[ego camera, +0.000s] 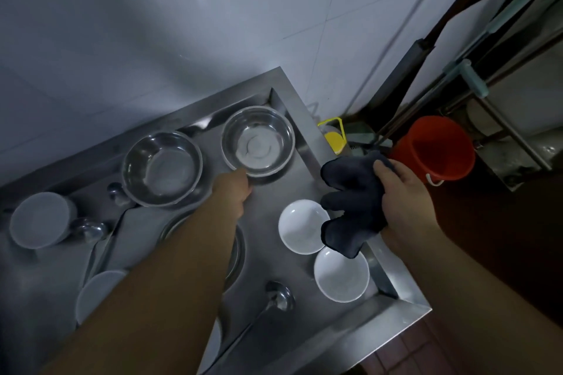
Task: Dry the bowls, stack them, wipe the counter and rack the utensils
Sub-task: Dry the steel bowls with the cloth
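Here our left hand [236, 189] reaches the near rim of the round steel bowl [257, 140] at frame centre (grip hidden, so we cannot tell), presumably to lift it toward the bunched dark cloth [350, 201] our right hand [402, 195] clutches at centre right, ready for drying.

Head cam, steeply down, close.

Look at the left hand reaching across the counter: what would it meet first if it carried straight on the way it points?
The left hand would most likely meet the near rim of the steel bowl in the far corner; it already looks at or almost at that rim.
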Demonstrator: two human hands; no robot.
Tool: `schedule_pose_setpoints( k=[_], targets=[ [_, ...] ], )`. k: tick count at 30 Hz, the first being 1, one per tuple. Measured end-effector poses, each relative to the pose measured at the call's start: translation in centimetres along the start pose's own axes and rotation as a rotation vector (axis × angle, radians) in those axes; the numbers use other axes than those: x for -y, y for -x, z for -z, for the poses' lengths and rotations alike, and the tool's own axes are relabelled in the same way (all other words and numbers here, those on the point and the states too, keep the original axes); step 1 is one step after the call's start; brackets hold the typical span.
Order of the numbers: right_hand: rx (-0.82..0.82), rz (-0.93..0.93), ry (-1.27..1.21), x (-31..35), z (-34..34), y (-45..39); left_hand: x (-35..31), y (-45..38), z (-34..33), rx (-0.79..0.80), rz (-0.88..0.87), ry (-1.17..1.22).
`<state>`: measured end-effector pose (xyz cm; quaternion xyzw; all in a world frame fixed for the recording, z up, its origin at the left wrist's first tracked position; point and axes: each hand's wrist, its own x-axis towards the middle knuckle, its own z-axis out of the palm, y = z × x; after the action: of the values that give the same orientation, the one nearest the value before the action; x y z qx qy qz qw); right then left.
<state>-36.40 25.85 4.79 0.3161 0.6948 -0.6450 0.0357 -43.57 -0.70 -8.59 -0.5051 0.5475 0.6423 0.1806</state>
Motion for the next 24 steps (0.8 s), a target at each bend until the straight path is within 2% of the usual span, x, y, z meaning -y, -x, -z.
schedule_pose_setpoints(
  k=[8, 12, 18, 21, 24],
  targets=[
    [0.005, 0.016, -0.029, 1.6, -0.2, 0.8, -0.2, -0.6, 0.0, 0.036, -0.042, 0.086],
    [0.063, 0.057, 0.000, 3.5, -1.4, 1.5, 0.0, 0.8, 1.6, 0.044, -0.062, 0.218],
    [0.265, 0.127, 0.017, 6.6, -2.6, 4.0, 1.4, 6.1, 5.5, 0.147, -0.133, 0.287],
    [0.358, 0.170, 0.006, 8.2, -2.8, 6.3, 2.3, 10.5, 7.5, 0.230, -0.149, 0.304],
    [0.484, 0.164, -0.046, 9.2, -2.8, 8.4, 3.5, 16.0, 9.3, 0.246, -0.163, 0.310]
  ],
)
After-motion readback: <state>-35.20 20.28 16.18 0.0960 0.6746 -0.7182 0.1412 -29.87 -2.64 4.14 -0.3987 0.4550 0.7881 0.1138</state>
